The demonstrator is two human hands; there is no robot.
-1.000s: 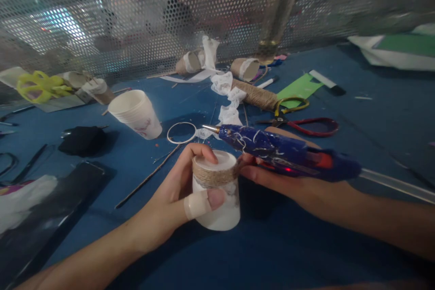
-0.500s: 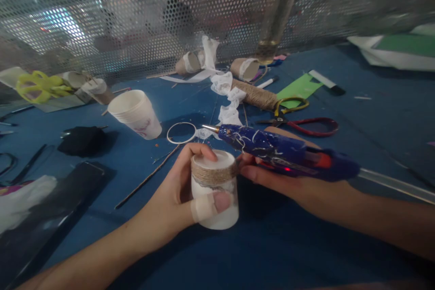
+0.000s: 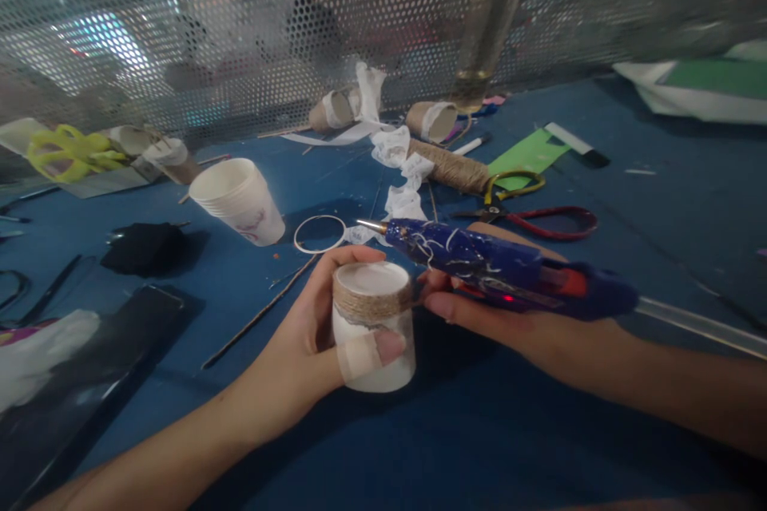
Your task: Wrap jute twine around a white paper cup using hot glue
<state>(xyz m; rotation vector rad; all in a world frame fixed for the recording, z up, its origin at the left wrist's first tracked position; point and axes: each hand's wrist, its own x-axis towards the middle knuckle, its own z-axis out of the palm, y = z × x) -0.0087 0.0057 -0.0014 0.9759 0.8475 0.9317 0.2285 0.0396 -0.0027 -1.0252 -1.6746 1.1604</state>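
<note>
My left hand [image 3: 311, 335] is wrapped round an upturned white paper cup [image 3: 375, 351] with a band of brown twine [image 3: 371, 305] wound near its top. The thumb, with a plaster on it, presses the cup's front. My right hand [image 3: 485, 311] grips a blue glue gun [image 3: 479, 259] lying across the palm. Its metal nozzle [image 3: 371, 226] points left, just above and behind the cup. The right fingertips touch the twine band at the cup's right side.
On the blue table [image 3: 659, 200] lie a stack of white cups [image 3: 240, 200], a white ring [image 3: 320, 233], white lace [image 3: 404, 176], a twine spool [image 3: 449, 166], red-handled scissors [image 3: 539, 219], green paper [image 3: 527, 156], yellow scissors [image 3: 69, 152] and a black cloth [image 3: 144, 247]. A perforated metal screen [image 3: 240, 32] stands behind.
My left hand has lifted the cup slightly and turned it a little, the thumb sliding across its front. The glue gun and right hand have barely moved.
</note>
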